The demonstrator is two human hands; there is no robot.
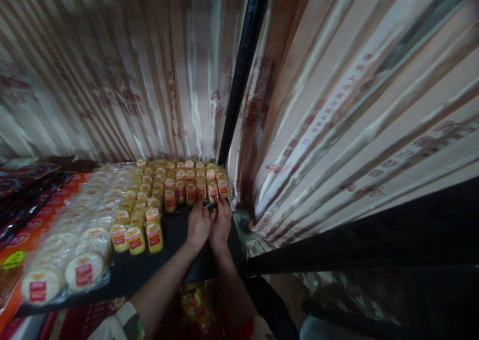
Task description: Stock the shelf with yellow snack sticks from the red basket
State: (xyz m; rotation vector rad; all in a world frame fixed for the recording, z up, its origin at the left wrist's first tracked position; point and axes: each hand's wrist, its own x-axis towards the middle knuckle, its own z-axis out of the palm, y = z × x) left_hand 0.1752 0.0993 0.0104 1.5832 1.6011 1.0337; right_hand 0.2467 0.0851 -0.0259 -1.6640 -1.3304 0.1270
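My left hand [199, 222] and my right hand [221, 222] are close together at the right front of a block of small yellow packaged cakes. Between their fingertips stands one clear-wrapped cake [212, 191] with a red and white label. The fingers of both hands are bent in against its lower sides, and its bottom is partly hidden. Beside the right fingertips is another packaged cake [223, 187], the last in that row. Just left of the left fingertips, a similar packaged cake [190, 193] stands upright.
Rows of round white wrapped cakes [84, 270] lie left on the black shelf [142, 275], beside orange packaging [48, 225]. A black metal post [243, 76] rises at the back corner. Pale printed curtains [329, 105] hang behind and right. More yellow packs [196, 305] show below.
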